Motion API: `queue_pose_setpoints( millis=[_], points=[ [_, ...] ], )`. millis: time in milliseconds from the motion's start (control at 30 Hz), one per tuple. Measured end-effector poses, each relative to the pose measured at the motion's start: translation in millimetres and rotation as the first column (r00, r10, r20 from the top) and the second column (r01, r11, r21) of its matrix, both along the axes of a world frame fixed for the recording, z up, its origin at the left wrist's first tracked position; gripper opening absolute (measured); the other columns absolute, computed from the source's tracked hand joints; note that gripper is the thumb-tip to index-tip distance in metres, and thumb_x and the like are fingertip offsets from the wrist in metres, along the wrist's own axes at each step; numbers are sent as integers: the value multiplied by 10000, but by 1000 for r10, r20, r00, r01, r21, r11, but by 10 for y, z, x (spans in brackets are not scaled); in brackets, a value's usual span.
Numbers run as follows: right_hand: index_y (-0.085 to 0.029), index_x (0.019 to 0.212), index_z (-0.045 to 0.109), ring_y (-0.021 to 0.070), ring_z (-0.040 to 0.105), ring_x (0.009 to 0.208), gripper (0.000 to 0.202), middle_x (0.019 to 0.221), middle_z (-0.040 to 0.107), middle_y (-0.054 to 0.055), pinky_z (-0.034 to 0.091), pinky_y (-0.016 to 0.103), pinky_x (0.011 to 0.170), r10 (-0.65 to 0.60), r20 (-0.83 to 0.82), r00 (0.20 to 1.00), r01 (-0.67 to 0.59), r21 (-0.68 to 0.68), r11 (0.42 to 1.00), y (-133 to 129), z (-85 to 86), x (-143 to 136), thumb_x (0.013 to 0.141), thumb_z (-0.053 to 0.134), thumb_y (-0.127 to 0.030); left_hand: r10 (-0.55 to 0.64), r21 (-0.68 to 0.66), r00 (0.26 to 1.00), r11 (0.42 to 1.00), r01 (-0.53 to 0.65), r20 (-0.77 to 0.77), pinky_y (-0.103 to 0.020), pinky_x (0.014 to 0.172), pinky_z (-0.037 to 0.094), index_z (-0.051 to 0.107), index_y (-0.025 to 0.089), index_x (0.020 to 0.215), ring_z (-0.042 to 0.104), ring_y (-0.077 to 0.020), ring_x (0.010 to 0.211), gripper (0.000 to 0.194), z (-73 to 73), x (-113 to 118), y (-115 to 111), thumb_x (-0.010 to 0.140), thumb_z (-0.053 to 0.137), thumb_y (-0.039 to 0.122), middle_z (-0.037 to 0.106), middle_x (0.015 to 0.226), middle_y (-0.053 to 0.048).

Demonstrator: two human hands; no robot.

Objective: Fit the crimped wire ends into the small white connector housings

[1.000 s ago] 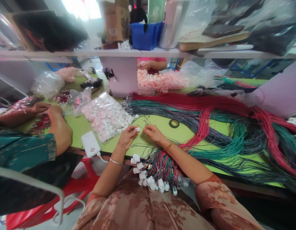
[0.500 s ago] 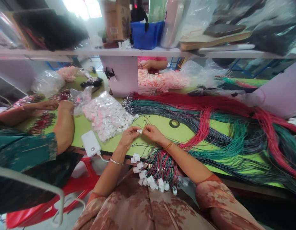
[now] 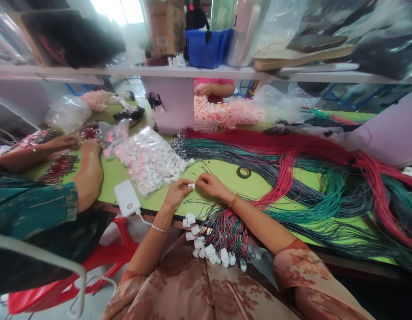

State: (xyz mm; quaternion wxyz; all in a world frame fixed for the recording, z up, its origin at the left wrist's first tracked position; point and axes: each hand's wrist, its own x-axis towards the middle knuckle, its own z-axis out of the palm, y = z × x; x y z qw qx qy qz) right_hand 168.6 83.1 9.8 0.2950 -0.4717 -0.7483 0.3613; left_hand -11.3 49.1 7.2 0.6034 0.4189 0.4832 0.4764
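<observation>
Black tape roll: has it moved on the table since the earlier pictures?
No. Judged against the green tabletop, the tape roll keeps its spot, left of the drooping red wires.

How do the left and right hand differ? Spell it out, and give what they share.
The left hand holds a white connector; the right hand is curled close by, and what it grips is too small to tell. The left wears a silvery bracelet, the right a golden one. Both are bare and over the green table.
</observation>
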Motion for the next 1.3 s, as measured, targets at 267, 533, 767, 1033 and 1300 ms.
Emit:
queue_pose_setpoints(
  millis=[267,533,767,1033,1300],
  points=[
    [-138,886,645,216,600,809,145,953,685,162,396,289,707,-140,521,842,87,126,988,413,-8,-221,850,531,-220,40,-84,999,996,-37,36,-220,565,437,673,121,761,599,-115,593,256,-32,-28,26,596,819,251,646,646,-38],
    [-162,778,549,127,481,618,149,688,582,7,380,243,610,-38,-76,996,37,-9,999,204,56,-21,830,463,-271,35,-117,955,993,0,294,-197,584,428,607,141,793,567,-71,596,296,-21,50,69,594,817,209,640,729,0],
    [-156,772,582,119,499,659,173,707,582,-5,401,242,647,-30,-240,970,23,-31,999,-136,86,152,791,528,-318,-39,-108,894,989,97,446,-193,600,454,600,140,795,572,-77,624,259,16,181,108,633,800,174,649,755,-15],
    [-178,790,555,147,501,684,70,750,565,36,398,264,654,-82,-26,996,86,338,937,-275,110,173,821,501,-210,-47,-123,877,985,120,478,-181,612,465,595,138,807,581,-71,641,228,31,183,96,669,777,151,653,784,-21],
    [-160,846,569,204,504,754,164,800,571,100,407,318,704,-54,216,975,-74,546,834,-297,22,121,894,423,-215,-15,-106,916,992,63,401,-187,593,437,608,131,797,560,-68,609,264,1,279,67,634,807,189,621,706,4]
  ],
)
